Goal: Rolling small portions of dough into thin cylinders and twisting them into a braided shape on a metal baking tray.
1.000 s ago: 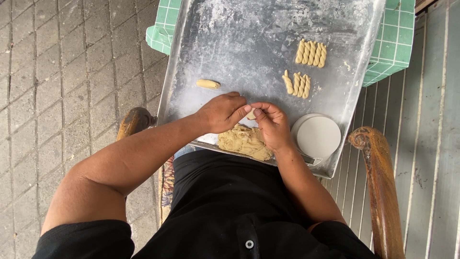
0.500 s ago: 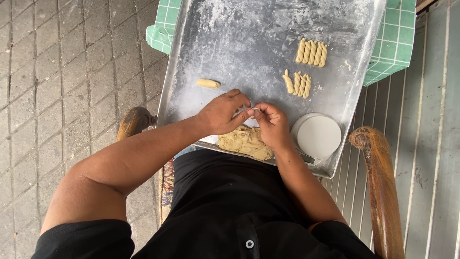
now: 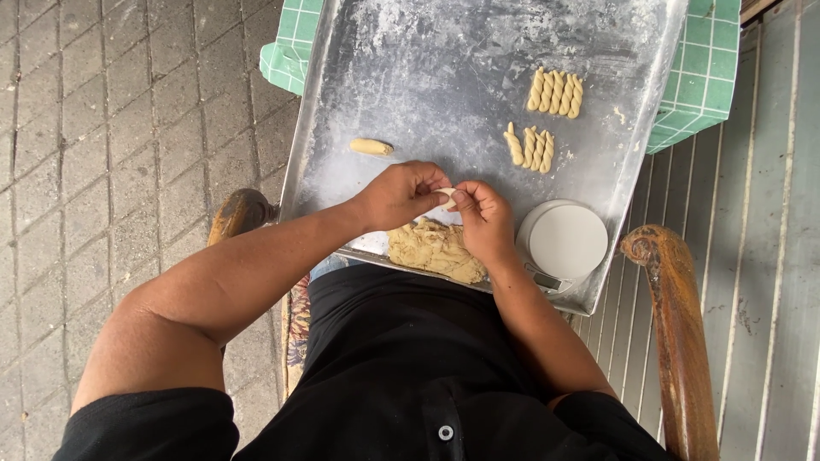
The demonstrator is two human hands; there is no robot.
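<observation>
Pinching a small dough piece over my tray

My left hand (image 3: 400, 195) and right hand (image 3: 483, 220) close fingertips on a dough piece (image 3: 446, 197), just above the dough lump (image 3: 434, 249); beyond, shaped twists (image 3: 555, 92) sit apart on the tray (image 3: 444, 77).

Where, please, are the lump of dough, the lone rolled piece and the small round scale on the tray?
lump of dough (image 3: 436, 250): head view, middle of its top.
lone rolled piece (image 3: 371, 147): head view, its middle.
small round scale (image 3: 567, 240): head view, centre of its white platform.
</observation>
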